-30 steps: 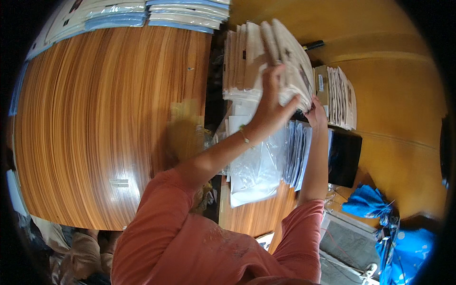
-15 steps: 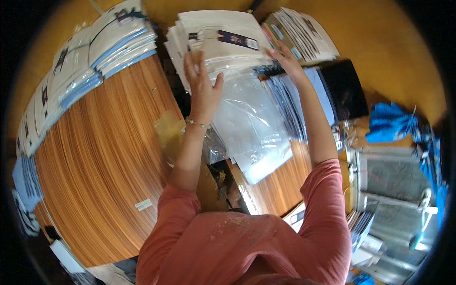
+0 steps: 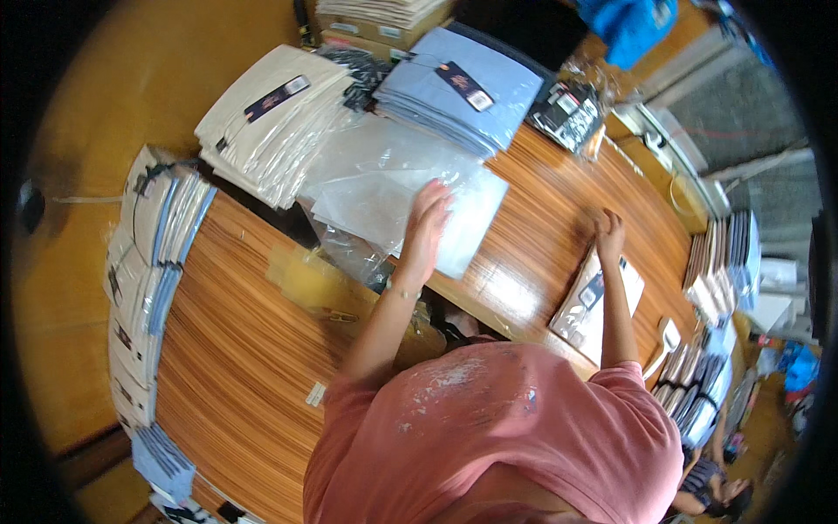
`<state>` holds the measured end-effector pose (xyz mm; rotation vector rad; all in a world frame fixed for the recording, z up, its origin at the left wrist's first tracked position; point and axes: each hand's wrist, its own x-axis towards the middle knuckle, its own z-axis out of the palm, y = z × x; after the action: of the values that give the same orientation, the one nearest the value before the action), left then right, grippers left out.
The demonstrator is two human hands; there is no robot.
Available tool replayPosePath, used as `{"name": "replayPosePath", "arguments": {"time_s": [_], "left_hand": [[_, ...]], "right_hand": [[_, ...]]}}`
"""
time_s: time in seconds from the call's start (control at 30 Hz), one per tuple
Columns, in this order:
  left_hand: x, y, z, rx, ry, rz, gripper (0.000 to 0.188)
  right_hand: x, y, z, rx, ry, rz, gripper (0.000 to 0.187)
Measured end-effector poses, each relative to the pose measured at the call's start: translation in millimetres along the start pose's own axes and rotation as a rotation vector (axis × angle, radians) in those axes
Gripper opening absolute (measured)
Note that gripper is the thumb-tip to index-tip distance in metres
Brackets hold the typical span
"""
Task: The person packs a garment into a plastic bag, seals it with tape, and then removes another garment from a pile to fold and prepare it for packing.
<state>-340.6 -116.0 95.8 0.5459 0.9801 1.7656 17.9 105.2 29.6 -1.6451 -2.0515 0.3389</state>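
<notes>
My left hand [image 3: 426, 229], fingers stretched out and slightly blurred, is over the near part of a spread of clear plastic bags [image 3: 371, 179]. Further right, my right hand [image 3: 610, 232] is at the far end of a packaged cream garment [image 3: 572, 316] with a dark tag. Its fingers are loosely bent and look apart, with nothing visible between them; whether they touch the package is unclear, and my forearm covers part of it. Beyond the bags lie a stack of cream folded garments [image 3: 301, 74] and a stack of light blue ones [image 3: 497, 79], each with a dark tag on top.
Bagged cream and blue garments [image 3: 131, 301] line the far left edge of the wooden table [image 3: 231, 341]. A bag of dark items [image 3: 567, 113] lies right of the blue stack. More folded garments [image 3: 711, 266] and a white handled object [image 3: 665, 339] are at the right. Another person [image 3: 711, 485] appears lower right.
The view has swung to the right. Both hands have left the cream stack: the left came back over the plastic bags, the right moved to the packaged garment near me.
</notes>
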Motion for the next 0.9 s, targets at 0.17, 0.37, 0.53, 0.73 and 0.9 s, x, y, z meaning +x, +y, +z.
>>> {"name": "replayPosePath", "arguments": {"time_s": [0.17,0.37,0.53,0.73,0.9], "left_hand": [[100,-46,49,-0.13,0.152,-0.196,0.061],[192,-62,44,-0.173,0.294,-0.267,0.068],[221,-17,27,-0.254,0.438,-0.52,0.053],[246,28,46,-0.32,0.554,-0.632,0.044],[249,45,79,-0.359,0.652,-0.673,0.054]], "right_hand": [[-72,60,-12,-0.347,0.044,0.143,0.05],[-81,62,-18,-0.332,0.103,0.145,0.049],[-77,58,-17,-0.312,0.134,0.125,0.048],[-77,59,-16,-0.327,0.147,0.112,0.047],[-76,63,-14,-0.356,0.162,0.117,0.047]]}}
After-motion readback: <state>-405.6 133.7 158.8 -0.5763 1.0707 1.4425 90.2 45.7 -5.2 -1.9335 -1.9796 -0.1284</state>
